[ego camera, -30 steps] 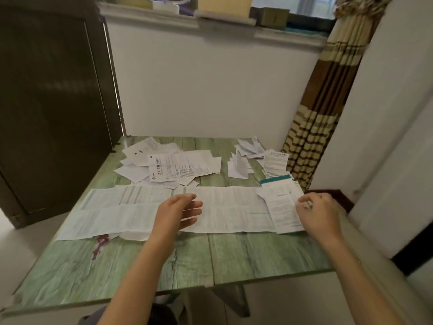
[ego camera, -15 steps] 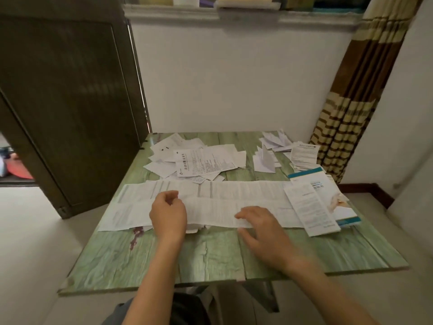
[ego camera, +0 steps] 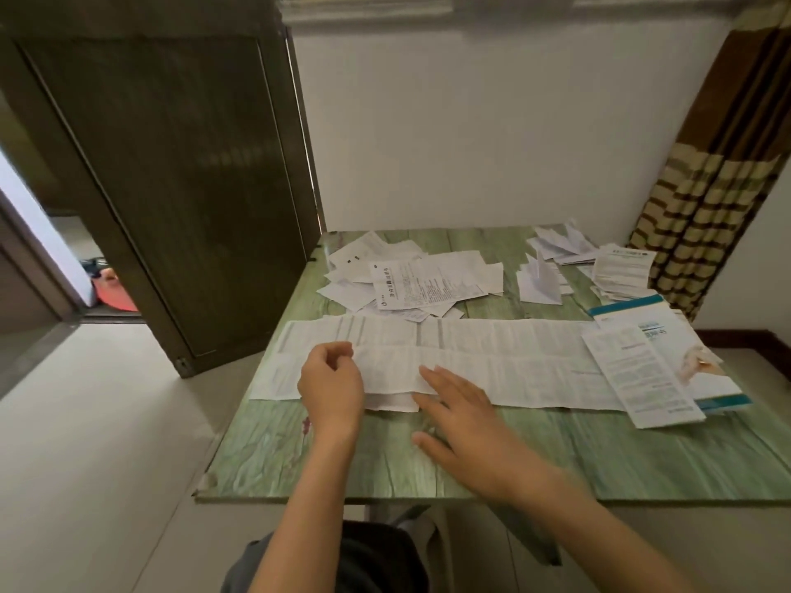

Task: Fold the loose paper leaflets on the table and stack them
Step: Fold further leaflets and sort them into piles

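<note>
Long leaflet lies flat across the counter. Right grip is wide, fingers straight, pressing the leaflet's near edge. Left grip is just left of it, fingers curled on the sheet; can't tell if pinching. Loose pile lies beyond both grips.

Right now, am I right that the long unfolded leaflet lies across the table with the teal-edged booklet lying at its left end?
Not quite. The head view shows the teal-edged booklet lying at the right end of the long unfolded leaflet, not the left. The leaflet does lie across the table.
</note>
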The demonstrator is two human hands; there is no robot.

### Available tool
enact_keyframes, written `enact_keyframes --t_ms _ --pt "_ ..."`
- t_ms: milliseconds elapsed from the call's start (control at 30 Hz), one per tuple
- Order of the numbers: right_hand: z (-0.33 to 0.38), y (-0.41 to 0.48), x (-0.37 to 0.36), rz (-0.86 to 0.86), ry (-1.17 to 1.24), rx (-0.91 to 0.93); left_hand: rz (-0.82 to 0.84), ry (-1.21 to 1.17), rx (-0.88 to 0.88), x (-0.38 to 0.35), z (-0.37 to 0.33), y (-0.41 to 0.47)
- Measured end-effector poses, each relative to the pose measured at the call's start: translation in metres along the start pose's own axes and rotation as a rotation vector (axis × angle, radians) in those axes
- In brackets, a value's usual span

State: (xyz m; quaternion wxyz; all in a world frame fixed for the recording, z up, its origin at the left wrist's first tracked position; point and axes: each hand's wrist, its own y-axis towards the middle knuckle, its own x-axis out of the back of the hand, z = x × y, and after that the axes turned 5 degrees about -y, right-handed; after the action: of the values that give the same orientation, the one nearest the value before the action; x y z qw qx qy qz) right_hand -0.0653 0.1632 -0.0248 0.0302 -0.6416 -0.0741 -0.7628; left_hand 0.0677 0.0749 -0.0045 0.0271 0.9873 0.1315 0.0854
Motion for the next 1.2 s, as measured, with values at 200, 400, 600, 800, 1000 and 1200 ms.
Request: enact_keyframes --t_ms 200,400,600,800,1000,1200 --pt "0.005 0.001 0.004 -0.075 0.131 -0.049 0.27 -0.14 0.132 0.008 -0.012 -0.012" --pt "0.007 0.01 0.015 -0.218 0.146 -0.019 0.64 -0.198 0.338 0.014 -0.014 -0.02" --pt "0.002 0.004 0.004 -0.252 0.128 0.111 0.392 -0.479 0.43 0.008 -0.01 -0.011" --pt "-0.022 -0.009 0.007 -0.373 0.262 0.034 0.175 -0.204 0.259 -0.002 -0.007 -0.016" --pt "-0.103 -0.033 0.027 -0.39 -0.312 -0.507 0.049 0.161 0.034 0.007 0.003 -0.017" --pt "-0.149 -0.049 0.043 0.053 -0.354 -0.778 0.002 0.335 -0.05 0.002 0.006 -0.016"
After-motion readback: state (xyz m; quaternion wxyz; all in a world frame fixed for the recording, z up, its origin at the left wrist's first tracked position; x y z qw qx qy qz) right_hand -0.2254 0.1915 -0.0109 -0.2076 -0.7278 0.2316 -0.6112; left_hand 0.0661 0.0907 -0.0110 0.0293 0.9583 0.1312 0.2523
